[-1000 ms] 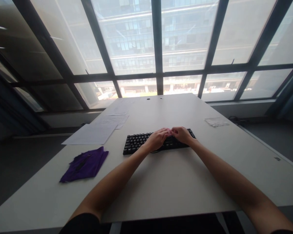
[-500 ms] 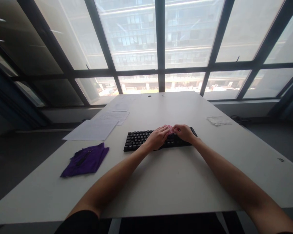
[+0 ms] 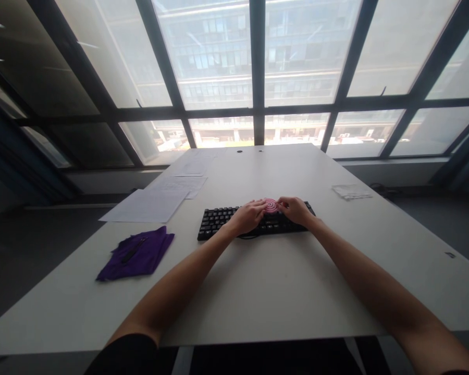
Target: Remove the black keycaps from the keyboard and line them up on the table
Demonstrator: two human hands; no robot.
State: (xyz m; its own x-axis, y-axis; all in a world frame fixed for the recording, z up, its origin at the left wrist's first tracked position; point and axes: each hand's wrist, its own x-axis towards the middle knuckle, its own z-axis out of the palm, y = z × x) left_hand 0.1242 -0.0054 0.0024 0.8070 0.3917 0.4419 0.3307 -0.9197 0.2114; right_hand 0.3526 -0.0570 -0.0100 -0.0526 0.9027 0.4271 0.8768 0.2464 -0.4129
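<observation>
A black keyboard point(image 3: 214, 221) lies across the middle of the white table. Over its centre is a small round disc point(image 3: 271, 206) with a pink-and-white spiral pattern; what kind of thing it is I cannot make out. My left hand point(image 3: 248, 216) rests flat over the keys, fingers stretched, their tips touching the disc's left edge. At the right edge of the disc, my right hand point(image 3: 294, 209) is closed, thumb and forefinger pinching its rim. The right hand's other fingers are curled and partly hidden.
Folded purple cloth point(image 3: 150, 255) with a dark slim object point(image 3: 134, 250) on it lies left. Paper sheets point(image 3: 146, 205) spread along the table's left side. A crumpled pale tissue point(image 3: 352, 191) lies right. Large windows stand behind the table point(image 3: 281, 291).
My left hand has slid slightly left, uncovering more of the spiral disc. My right hand stays at the disc's right edge. The view has tilted very slightly.
</observation>
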